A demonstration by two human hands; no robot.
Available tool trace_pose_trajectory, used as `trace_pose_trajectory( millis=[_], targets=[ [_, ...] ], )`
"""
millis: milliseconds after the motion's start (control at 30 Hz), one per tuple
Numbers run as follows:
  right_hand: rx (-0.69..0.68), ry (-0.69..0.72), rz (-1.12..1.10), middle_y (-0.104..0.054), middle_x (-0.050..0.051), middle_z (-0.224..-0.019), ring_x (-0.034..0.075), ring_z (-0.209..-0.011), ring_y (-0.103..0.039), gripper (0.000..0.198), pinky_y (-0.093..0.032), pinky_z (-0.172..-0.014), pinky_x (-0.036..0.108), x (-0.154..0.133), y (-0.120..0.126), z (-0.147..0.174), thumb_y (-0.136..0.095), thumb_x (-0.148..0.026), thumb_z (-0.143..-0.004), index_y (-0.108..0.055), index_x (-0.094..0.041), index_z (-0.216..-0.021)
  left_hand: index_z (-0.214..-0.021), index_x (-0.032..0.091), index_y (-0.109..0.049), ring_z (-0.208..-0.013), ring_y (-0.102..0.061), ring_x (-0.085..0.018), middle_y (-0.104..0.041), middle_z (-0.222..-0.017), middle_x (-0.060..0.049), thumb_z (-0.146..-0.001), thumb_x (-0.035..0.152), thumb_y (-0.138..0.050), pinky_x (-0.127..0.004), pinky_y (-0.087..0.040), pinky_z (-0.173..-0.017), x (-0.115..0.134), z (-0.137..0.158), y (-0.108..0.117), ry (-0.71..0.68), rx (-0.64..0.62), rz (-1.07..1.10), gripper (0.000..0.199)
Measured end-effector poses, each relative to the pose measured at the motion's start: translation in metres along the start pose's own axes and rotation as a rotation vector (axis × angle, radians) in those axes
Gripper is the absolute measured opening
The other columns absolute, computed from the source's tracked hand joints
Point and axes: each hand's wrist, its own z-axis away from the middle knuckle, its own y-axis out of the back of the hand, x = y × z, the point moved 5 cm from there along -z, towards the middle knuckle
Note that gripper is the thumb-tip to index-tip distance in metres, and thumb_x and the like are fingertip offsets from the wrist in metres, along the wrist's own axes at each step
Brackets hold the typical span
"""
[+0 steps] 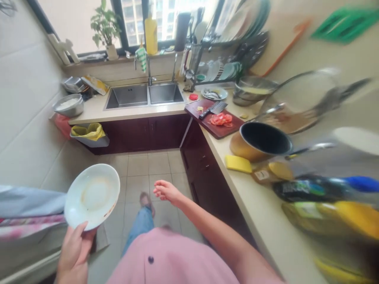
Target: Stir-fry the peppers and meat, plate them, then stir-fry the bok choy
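While the left hand grips a white plate by its near rim, thumb on the stained upper face, right hand is noted mid-scene over the floor, fingers loosely curled, apart from plate & worktop. Plate: near left, tilted. Far: dbl. sink. Rt. worktop: chopping board w/ cleaver & red slices; pot nearer, yellow sponge just beside it

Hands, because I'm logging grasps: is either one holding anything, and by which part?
The left hand holds a plate by its near rim; nothing shows in the right hand.
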Motion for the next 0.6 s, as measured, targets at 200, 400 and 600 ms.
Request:
trace_pose_trajectory(
  millis=[200, 400, 600],
  targets=[
    [-0.023, 0.060, 0.171, -0.066, 0.005, -0.085, 0.007, -0.058, -0.054, 0.039, -0.030, -0.044, 0.014, -0.116, 0.008, -0.127, -0.071, -0.034, -0.068, -0.055, -0.016, -0.099, -0.122, 0.034, -0.059, -0.107, -0.066, -0.020, -0.070, -0.114, 0.002, -0.069, 0.011, -0.061, -0.030, -0.059, -0.086, 0.040, -0.120, -0.095, -0.044, 0.016, 0.032, 0.059],
    [0.183, 0.210, 0.403, -0.066, 0.007, -0.091, 0.005, -0.058, -0.054, 0.032, -0.034, -0.045, 0.013, -0.292, 0.050, -0.244, -0.063, -0.033, -0.078, -0.053, -0.016, -0.104, -0.123, 0.027, -0.058, -0.104, -0.067, -0.021, -0.068, -0.118, -0.004, -0.064, 0.000, -0.059, -0.032, -0.060, -0.079, 0.112, -0.257, -0.230, -0.127, -0.096, 0.176, 0.065],
    [0.434, 0.365, 0.702, -0.066, 0.010, -0.098, 0.009, -0.061, -0.061, 0.042, -0.040, -0.047, 0.016, -0.473, 0.119, -0.371, -0.064, -0.037, -0.081, -0.054, -0.015, -0.114, -0.128, 0.028, -0.054, -0.096, -0.069, -0.023, -0.069, -0.115, -0.005, -0.062, -0.005, -0.055, -0.044, -0.060, -0.079, 0.151, -0.383, -0.370, -0.079, -0.227, 0.252, 0.074]
  ],
)
